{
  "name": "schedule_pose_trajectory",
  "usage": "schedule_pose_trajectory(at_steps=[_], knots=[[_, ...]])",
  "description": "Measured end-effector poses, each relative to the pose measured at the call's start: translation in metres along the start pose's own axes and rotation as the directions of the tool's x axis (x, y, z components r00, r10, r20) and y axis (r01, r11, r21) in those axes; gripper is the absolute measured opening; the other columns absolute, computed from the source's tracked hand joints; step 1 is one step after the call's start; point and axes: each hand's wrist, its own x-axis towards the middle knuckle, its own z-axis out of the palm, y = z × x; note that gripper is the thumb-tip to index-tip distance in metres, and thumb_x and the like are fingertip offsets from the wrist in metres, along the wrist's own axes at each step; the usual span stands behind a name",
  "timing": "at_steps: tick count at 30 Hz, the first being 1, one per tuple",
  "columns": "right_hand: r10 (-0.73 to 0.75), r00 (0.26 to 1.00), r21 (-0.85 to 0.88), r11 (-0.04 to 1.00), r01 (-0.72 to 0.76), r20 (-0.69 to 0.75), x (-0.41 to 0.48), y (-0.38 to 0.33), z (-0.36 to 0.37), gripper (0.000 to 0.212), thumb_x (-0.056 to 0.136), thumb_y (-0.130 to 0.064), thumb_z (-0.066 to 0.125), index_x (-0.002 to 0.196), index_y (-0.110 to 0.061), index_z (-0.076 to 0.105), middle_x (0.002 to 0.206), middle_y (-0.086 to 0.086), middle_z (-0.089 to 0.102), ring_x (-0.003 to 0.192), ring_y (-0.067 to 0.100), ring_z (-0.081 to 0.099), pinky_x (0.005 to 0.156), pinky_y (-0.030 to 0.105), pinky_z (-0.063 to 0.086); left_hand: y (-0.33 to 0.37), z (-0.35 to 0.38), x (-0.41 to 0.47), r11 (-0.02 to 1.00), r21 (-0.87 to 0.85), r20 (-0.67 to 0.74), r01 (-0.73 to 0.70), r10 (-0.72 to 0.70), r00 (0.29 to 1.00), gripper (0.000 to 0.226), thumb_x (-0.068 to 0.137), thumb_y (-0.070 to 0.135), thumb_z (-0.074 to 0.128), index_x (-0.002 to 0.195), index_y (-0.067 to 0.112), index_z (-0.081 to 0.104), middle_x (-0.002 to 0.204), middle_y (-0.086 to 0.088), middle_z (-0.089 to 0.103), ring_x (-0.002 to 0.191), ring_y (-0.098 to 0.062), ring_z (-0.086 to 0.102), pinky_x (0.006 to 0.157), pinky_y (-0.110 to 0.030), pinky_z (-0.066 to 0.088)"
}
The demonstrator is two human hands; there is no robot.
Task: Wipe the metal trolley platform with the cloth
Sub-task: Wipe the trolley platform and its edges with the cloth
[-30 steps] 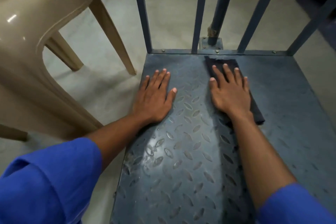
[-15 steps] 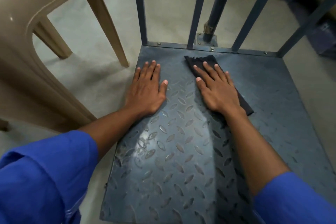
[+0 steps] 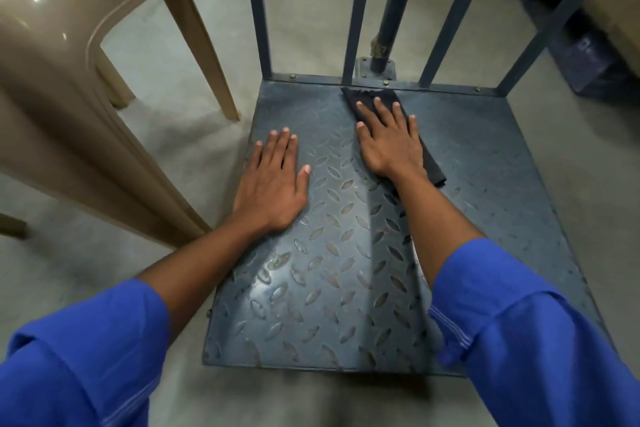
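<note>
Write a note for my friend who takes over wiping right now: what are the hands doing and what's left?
Left hand: flat and open on the platform, near its left edge, holding nothing.
Right hand: pressed flat on the black cloth, fingers spread.
Cloth: near the far rail, middle of the platform.
Done: cannot tell how much is wiped.
Left: probably sweep the cloth over the right side and the near end.

grey-blue platform (image 3: 485, 184) with raised diamond tread, black cloth (image 3: 429, 163), beige plastic chair (image 3: 69, 62), bright blue sleeves (image 3: 519, 340)
</note>
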Motion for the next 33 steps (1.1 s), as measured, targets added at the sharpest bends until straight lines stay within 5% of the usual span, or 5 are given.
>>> schedule_pose_trajectory(at_steps=[4,10,18,26,33], knots=[[0.036,0.999,0.008,0.999,-0.036,0.030,0.018,-0.022,0.003,0.058,0.108,-0.052,0.016,0.164,-0.042,0.012,0.175,-0.005,0.003,0.161,0.026,-0.006,0.128,0.054,-0.007,0.009,0.001,-0.030,1.000,-0.011,-0.010,-0.002,0.002,1.000,0.068,0.111,0.048,0.012,0.168,0.012,0.002,0.176,-0.006,-0.003,0.162,-0.020,-0.009,0.132,-0.042,-0.005],[-0.304,0.948,0.003,0.952,0.305,0.089,-0.029,-0.039,0.009,0.055,0.109,-0.054,0.016,0.163,-0.044,0.014,0.174,-0.011,0.008,0.161,0.018,-0.002,0.130,0.049,-0.002,0.013,0.003,-0.053,1.000,0.002,0.004,0.018,-0.018,1.000,0.070,0.111,0.049,0.009,0.167,0.010,-0.003,0.176,-0.009,-0.009,0.161,-0.020,-0.014,0.132,-0.041,-0.006],[0.062,0.998,-0.010,0.998,-0.062,0.008,0.004,-0.017,0.005,0.058,0.108,-0.053,0.013,0.165,-0.041,0.010,0.175,-0.002,0.001,0.161,0.027,-0.006,0.129,0.054,-0.005,0.016,0.006,-0.059,0.999,0.018,-0.022,0.033,-0.033,0.999,0.070,0.110,0.049,0.009,0.167,0.010,-0.004,0.175,-0.008,-0.011,0.161,-0.020,-0.016,0.132,-0.043,-0.005],[-0.477,0.866,0.017,0.877,0.480,0.149,0.010,-0.055,0.011,0.052,0.110,-0.053,0.019,0.162,-0.048,0.019,0.173,-0.013,0.013,0.161,0.015,0.002,0.130,0.045,-0.002,0.015,0.006,-0.059,1.000,0.007,-0.026,0.026,-0.026,0.999,0.073,0.109,0.050,0.009,0.167,0.007,-0.001,0.175,-0.012,-0.008,0.162,-0.022,-0.013,0.132,-0.045,0.000],[-0.485,0.858,-0.015,0.869,0.494,0.168,0.048,-0.079,0.018,0.053,0.111,-0.050,0.020,0.163,-0.045,0.018,0.174,-0.007,0.010,0.161,0.020,0.001,0.130,0.048,-0.002,0.015,0.008,-0.058,0.999,0.021,-0.066,0.026,-0.025,0.998,0.073,0.109,0.048,0.016,0.167,0.006,0.005,0.176,-0.013,-0.002,0.163,-0.024,-0.007,0.132,-0.046,0.004]])
